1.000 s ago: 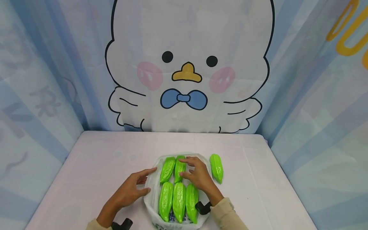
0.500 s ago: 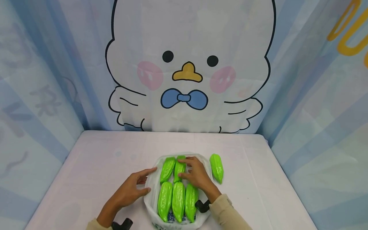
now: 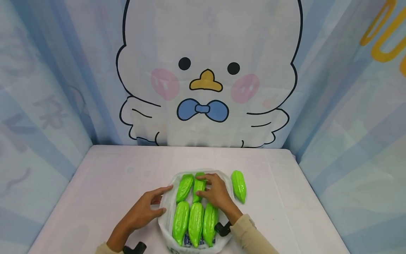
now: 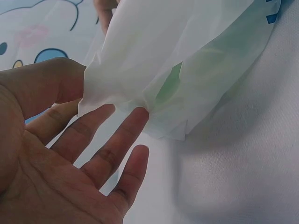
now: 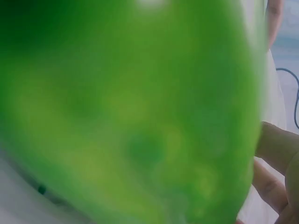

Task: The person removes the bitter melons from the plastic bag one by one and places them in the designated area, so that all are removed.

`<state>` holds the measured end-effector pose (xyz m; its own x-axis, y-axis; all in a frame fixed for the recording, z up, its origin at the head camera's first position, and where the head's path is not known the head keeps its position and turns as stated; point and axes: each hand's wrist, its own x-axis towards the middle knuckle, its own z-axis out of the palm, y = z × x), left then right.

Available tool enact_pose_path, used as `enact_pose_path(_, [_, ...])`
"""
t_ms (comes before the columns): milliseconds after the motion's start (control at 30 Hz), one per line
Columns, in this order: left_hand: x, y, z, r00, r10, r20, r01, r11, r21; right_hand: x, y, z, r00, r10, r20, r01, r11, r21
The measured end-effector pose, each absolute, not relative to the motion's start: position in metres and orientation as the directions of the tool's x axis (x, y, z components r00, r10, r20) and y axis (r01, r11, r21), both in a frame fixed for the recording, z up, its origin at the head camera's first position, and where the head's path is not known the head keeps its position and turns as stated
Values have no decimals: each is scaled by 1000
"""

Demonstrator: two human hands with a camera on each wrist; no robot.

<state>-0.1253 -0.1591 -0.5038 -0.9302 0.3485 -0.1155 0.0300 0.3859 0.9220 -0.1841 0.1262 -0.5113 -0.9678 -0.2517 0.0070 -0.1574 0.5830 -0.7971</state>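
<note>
Head view: the three front green fruits (image 3: pixel 196 224) in the white bag (image 3: pixel 164 225) lie slightly further to the person's left than half a second ago — a small shift that suggests adjusting within the bag rather than adding to it. The right hand (image 3: pixel 217 192) bends thumb and fingers about the rear-right green fruit (image 3: pixel 199 186), seemingly gripping it, beside the rear-left green fruit (image 3: pixel 185 188). The left hand (image 3: pixel 144 208), fingers spread and relaxed, touches the bag's side. The loose green fruit (image 3: pixel 239 186) lies unmoved on the table (image 3: pixel 279 211) just beside the bag — so the count inside is unchanged at five
</note>
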Motion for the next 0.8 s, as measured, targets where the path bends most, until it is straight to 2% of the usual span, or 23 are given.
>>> enact_pose_path(267, [-124, -158, -504, -935, 334, -121, 24, 398, 917, -183, 132, -509, -978, -208, -2, -119, 564, -817])
enact_pose_path(800, [-125, -158, -504, -930, 355, -100, 48, 385, 922, -176, 144, -492, -979, -203, 26, -131, 523, -842])
